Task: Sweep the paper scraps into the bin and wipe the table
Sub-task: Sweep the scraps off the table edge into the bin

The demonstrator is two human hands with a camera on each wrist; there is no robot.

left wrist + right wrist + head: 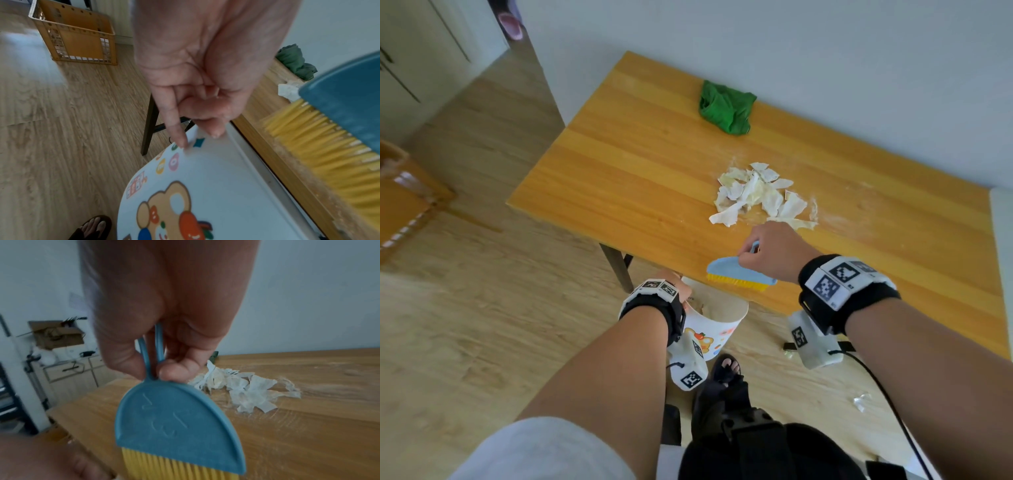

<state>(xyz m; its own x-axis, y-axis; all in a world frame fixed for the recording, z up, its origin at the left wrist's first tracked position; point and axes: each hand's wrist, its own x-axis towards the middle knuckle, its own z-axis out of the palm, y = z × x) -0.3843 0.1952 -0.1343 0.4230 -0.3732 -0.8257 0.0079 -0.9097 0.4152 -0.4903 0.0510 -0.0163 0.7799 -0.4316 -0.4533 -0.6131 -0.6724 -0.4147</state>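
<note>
A heap of white paper scraps [758,195] [242,391] lies on the wooden table [640,178], towards its right. My right hand [774,250] [164,340] grips the loop handle of a blue brush with yellow bristles [739,272] [179,426] [337,123], bristles at the table's near edge. Just below that edge hangs a white bin with cartoon prints [717,322] [201,186]. My left hand [674,284] [197,91] holds its rim, the thumb over the edge and one finger on the outer wall. A crumpled green cloth [726,108] [294,61] lies at the table's far side.
An orange plastic crate [404,192] [76,35] stands on the wood floor to the left. Small scraps [861,401] lie on the floor under the table's near edge. My sandalled foot [726,371] is beside the bin. A white wall backs the table.
</note>
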